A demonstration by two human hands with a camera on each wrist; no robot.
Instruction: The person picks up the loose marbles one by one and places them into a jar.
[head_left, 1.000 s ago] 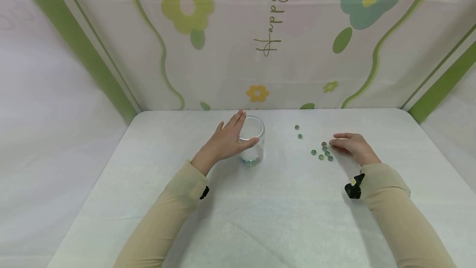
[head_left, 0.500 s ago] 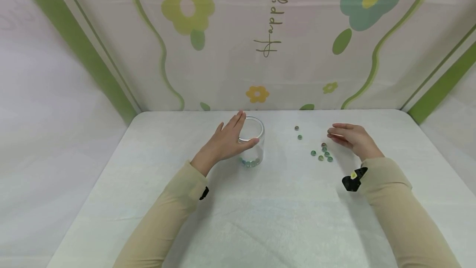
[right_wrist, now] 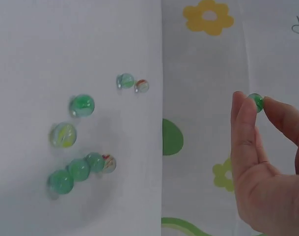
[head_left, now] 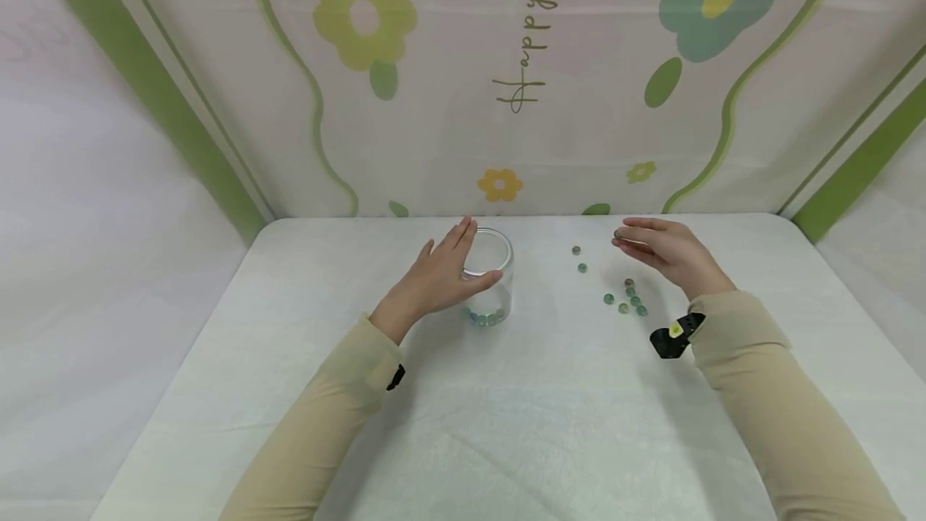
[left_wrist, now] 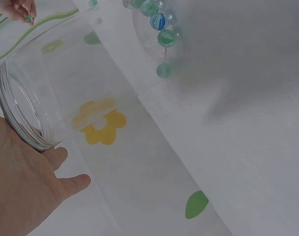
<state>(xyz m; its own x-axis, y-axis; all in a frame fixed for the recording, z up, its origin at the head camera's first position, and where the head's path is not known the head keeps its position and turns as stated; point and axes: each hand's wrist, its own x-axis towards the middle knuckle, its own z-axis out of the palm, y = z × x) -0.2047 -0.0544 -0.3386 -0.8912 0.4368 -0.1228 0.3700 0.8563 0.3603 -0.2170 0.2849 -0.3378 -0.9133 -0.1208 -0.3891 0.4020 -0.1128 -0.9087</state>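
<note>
A clear glass jar point(head_left: 499, 288) stands upright on the white table, with several green and blue marbles point(left_wrist: 166, 38) at its bottom. My left hand point(head_left: 441, 272) rests against the jar's rim from the left, its fingers straight and the thumb extended along the near side. My right hand point(head_left: 673, 252) is raised above the table at the right. It pinches a green marble point(right_wrist: 257, 102) between thumb and fingertips. Loose marbles lie below and left of it: a green one point(head_left: 609, 299), a yellowish one point(right_wrist: 64, 135), and a short row of green ones point(right_wrist: 79, 169) ending in a reddish one point(right_wrist: 109, 163).
Two more marbles lie between the jar and the right hand, one green point(head_left: 582, 268) and one reddish-brown point(head_left: 575, 250). A floral cloth backdrop point(head_left: 434, 127) rises directly behind the table's point(head_left: 463, 424) back edge. White cloth walls with green bands flank both sides.
My right hand has lifted from beside the marble cluster and moved up and left with a marble in its fingers. The left hand and the jar stay in place.
</note>
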